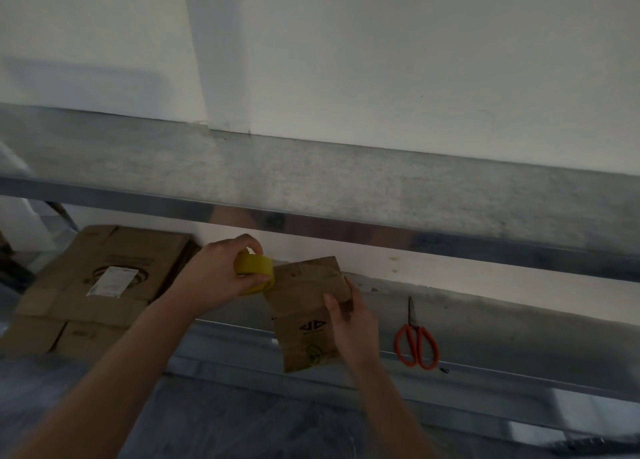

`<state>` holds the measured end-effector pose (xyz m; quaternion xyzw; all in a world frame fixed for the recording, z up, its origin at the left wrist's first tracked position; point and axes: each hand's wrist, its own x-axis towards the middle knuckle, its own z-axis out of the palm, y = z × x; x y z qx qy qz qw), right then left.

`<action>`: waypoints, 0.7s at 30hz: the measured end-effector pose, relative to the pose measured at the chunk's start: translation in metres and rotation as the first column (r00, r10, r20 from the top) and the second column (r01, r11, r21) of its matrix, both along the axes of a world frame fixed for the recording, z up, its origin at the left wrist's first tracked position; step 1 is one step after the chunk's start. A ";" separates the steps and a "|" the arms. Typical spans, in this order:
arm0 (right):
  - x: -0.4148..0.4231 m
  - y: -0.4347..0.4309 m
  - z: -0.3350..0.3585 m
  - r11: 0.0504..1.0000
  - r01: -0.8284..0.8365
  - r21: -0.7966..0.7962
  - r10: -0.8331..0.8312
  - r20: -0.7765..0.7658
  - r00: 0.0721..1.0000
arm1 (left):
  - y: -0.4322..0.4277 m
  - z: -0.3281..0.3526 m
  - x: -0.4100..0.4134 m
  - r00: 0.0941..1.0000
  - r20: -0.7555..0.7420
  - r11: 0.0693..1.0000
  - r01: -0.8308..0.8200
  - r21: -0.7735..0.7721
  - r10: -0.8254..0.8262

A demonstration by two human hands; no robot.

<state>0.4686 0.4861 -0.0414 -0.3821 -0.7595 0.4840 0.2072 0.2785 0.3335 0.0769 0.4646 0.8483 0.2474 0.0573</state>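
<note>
Left hand (pixel 221 271) grips yellow tape roll (pixel 254 268); right hand (pixel 349 323) holds small cardboard box (pixel 308 299) over the shelf (pixel 519 330).
Roll touches box's upper-left corner, just right of left hand; box's long axis runs near-to-far, slightly tilted. Flaps look shut, contents hidden. Orange scissors (pixel 417 344) lie right, nearer right hand; bigger cartons (pixel 104 275) sit left.

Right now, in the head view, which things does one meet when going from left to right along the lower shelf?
large cardboard boxes → yellow tape roll, gripped by the left hand → small cardboard box, held by the right hand → orange scissors
</note>
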 end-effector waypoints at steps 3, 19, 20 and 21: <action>-0.002 0.000 0.002 1.000 -0.017 0.002 0.017 0.006 1.000 | -0.003 -0.005 0.001 0.994 -0.100 0.999 -0.035 0.014 0.036; -0.004 0.003 -0.001 1.000 -0.020 -0.011 0.021 0.041 0.999 | -0.040 -0.070 0.001 0.939 0.310 0.988 -0.157 0.008 0.147; -0.004 0.003 -0.001 1.000 -0.018 -0.018 0.019 0.042 0.999 | -0.039 -0.073 0.000 0.938 0.313 0.987 -0.158 0.008 0.148; -0.003 0.003 -0.002 1.000 -0.017 -0.024 0.018 0.041 0.999 | -0.039 -0.076 -0.001 0.935 0.323 0.987 -0.160 0.011 0.147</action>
